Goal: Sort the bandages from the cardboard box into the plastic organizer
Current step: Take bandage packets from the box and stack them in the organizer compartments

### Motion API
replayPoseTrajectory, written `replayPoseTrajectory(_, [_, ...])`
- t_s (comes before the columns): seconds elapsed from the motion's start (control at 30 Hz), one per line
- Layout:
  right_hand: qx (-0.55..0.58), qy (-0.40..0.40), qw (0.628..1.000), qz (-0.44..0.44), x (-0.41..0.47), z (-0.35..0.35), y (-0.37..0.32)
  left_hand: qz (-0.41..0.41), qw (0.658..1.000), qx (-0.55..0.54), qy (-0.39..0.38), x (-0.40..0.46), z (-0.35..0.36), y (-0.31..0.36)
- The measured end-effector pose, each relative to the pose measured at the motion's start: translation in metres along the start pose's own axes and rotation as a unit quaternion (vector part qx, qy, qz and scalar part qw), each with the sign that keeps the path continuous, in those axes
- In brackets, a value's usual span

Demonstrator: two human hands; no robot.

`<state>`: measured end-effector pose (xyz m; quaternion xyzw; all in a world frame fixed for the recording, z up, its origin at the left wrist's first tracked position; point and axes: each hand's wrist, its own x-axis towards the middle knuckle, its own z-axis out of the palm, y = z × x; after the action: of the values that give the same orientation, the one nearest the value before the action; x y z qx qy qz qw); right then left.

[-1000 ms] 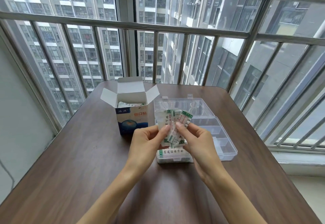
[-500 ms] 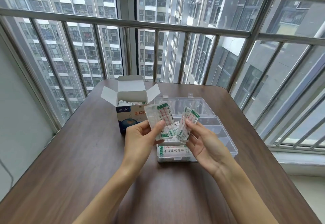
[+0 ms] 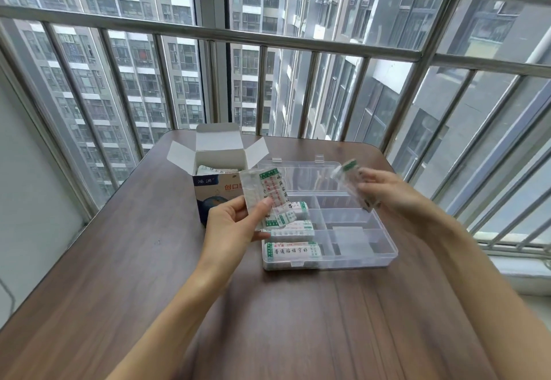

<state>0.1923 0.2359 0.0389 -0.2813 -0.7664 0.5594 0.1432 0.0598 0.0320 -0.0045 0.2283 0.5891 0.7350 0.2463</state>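
The left hand (image 3: 235, 224) pinches a fanned bandage stack (image 3: 265, 198); the right hand (image 3: 393, 192) grips a blurred bandage bundle (image 3: 353, 184) above the plastic organizer (image 3: 384, 248). Loosely held wrappers could slide out and scatter.

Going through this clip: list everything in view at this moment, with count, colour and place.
cardboard box: 1, white and blue, flaps open, table's far left.
plastic organizer: 1, clear, lid open, right of the box.
bandage stacks: 3 visible, white and green, organizer's left compartments.
held bandages: count unclear, white, green and red, split between both hands.
table: 1, dark brown.
window bars: several, grey, behind the table.
left hand: grips bandages.
right hand: grips bandages over the organizer.
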Motion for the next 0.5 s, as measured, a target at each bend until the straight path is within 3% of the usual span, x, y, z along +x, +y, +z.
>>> replayPoseTrajectory(0.07, [-0.148,-0.046,0.988,-0.005,0.010,-0.010,0.010,-0.001,1.000,0.003,-0.011,0.002,0.003,0.002])
replayPoseTrajectory(0.13, [-0.227,-0.018,0.974,-0.020,0.017,-0.019,0.011,0.000,1.000,0.002,-0.014,0.006,0.007,0.004])
replayPoseTrajectory(0.3, [-0.210,-0.037,0.973,-0.091,0.032,-0.022,0.005,-0.007,1.000,0.005,-0.014,0.005,0.009,0.000])
replayPoseTrajectory(0.5, [-0.215,-0.110,0.968,-0.071,0.048,-0.024,0.003,-0.013,1.000,-0.006,0.000,0.003,0.005,-0.006])
